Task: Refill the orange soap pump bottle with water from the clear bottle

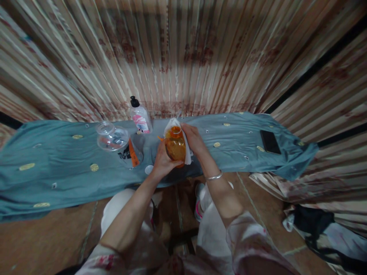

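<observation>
An amber see-through bottle [175, 147] with an open neck is held tilted over the cloth-covered table, between my two hands. My left hand [165, 158] wraps round its lower left side. On the other side, my right hand [193, 137] presses a white tissue [187, 152] against the bottle; its fingertips are partly hidden behind the tissue. A thin orange piece [160, 138] sticks out near my left fingers. Close to my left wrist, a small round white cap [148, 169] lies on the cloth.
A clear plastic jar [129, 154] with an orange and black label stands at the left, near a clear wide-topped container [113, 137]. Behind is a pump bottle [141, 119] with a pink label. A black phone [270, 141] lies at the right on the teal cloth [71, 152]. Curtains hang behind the table.
</observation>
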Demonstrator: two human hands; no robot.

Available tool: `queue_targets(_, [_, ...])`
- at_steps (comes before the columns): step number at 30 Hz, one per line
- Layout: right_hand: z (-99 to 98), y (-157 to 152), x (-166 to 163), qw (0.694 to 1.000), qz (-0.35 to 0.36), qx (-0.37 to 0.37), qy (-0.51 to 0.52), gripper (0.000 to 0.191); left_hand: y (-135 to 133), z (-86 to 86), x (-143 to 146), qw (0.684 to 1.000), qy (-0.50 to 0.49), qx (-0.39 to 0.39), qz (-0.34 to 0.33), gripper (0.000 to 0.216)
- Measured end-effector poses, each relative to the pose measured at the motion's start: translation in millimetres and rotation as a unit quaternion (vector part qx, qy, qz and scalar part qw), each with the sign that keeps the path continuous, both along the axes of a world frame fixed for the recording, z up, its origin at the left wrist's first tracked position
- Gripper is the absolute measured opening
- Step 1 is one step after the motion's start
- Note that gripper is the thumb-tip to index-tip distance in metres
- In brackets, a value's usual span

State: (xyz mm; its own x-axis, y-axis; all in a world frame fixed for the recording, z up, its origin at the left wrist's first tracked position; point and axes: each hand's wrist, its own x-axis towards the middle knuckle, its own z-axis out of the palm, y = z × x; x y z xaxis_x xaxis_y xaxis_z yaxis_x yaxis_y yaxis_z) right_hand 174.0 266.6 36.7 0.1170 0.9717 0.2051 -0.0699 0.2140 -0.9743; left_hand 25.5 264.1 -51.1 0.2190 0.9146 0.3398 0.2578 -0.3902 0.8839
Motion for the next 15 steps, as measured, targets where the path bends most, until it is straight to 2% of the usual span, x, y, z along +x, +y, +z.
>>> queue_targets(3, [-3.1, -14.0, -2.3, 0.998, -0.057, 0.024, -0.003, 0.035, -1.0, 1.4, 0.5, 1.0, 0.006, -0.007, -0.005, 0.101])
queue_targets(5, [-0.9, -15.0, 0.4, 0.998, -0.053, 0.027, -0.008, 0.035, -0.3, 3.1, -0.3, 1.0, 0.006, -0.012, -0.016, 0.103])
queue_targets(12, [18.5, 17.7, 19.2, 0.994, 0.104, -0.021, -0.029, 0.03, 4.1, 12.6, -5.6, 0.996, 0.027, -0.041, -0.078, 0.096])
queue_targets(15, [20.1, 20.3, 20.1, 0.992, 0.119, -0.032, -0.03, 0.029, 4.6, 15.4, -7.0, 0.995, 0.031, -0.039, -0.081, 0.095])
